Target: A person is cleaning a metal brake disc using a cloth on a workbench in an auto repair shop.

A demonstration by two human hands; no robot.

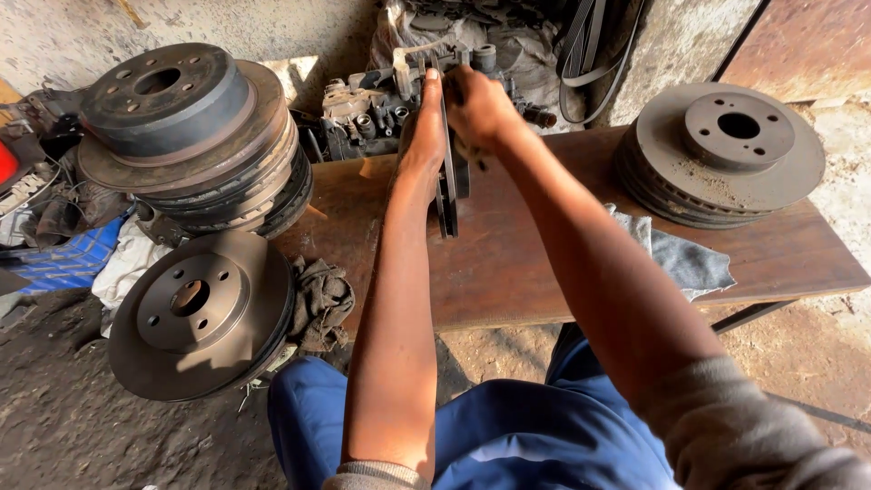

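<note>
Two hands at one part. A brake disc (447, 195) stands on edge on the wooden bench (544, 263), seen nearly edge-on, its lower rim resting on the board so the bench bears its weight.

Left hand (423, 136): laid flat along the disc's near face, fingers stretched straight up to the top rim, steadying it upright; the fingers are not curled shut, more a flat press than a grasp.

Right hand (478, 107): over the top of the disc on the far side, fingers bent down and closed around something there; whether they grip the rim itself or a cloth against it I cannot tell, as the knuckles hide it.

Surroundings:
- Stack of discs with a drum on top (186, 136), left end of the bench, tilted slightly.
- Single disc (200, 313) leaning off the bench's front-left corner, beside a dark rag (319, 304).
- Second stack of discs (721, 150), lying flat at the right end, well apart from the hands.
- Grey cloth (685, 259) draped over the bench's near edge, just right of the right forearm.
- Caliper parts (376, 104) heaped behind the upright disc against the wall.
- Blue trousers (508, 436) below, near the bench.
</note>
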